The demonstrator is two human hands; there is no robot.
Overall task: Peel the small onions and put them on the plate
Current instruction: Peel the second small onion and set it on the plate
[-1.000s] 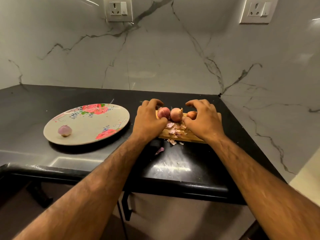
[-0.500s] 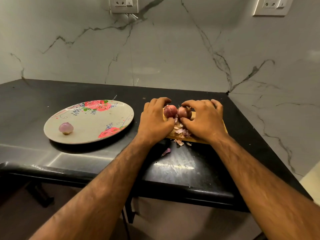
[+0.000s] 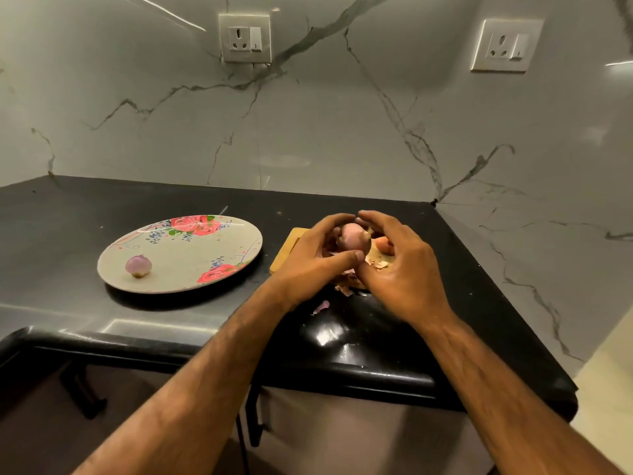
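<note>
**Between left hand and right hand: partly skinned onion**

Both hands curl round it, over the cutting board. Well left of the left hand, one peeled onion lies on the plate. Just beyond the right hand an unpeeled onion waits; others may be hidden. Likely under halfway done.

1. The left forearm and the right forearm are extended forward and angled inward, so that the hands meet.
2. The left hand is curled round a small onion, with the thumb laid beneath it.
3. The right hand is cupped against the small onion, with the fingers arched over its top.
</note>
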